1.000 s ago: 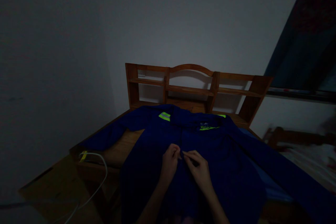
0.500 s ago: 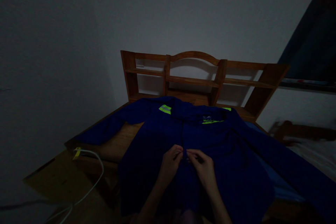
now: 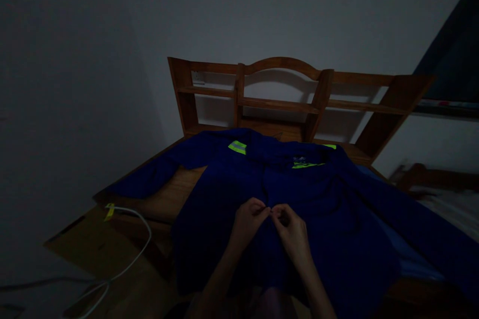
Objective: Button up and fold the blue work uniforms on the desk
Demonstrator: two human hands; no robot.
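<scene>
Left hand [image 3: 250,222] and right hand [image 3: 294,229]: fingertips pinched on front edge of blue jacket [image 3: 318,209], now meeting; 0.5 s ago, small gap between the 2. Jacket spread under and around both. Wooden shelf [image 3: 279,103] beyond them.

"What holds everything?"
"A wooden desk [image 3: 177,192], lower centre of the frame, with a shelf unit [image 3: 279,104] along its far edge."
"What lies on it?"
"A blue jacket [image 3: 325,219], spread wide; a lighter blue sheet [image 3: 411,258] shows beneath, lower right."
</scene>
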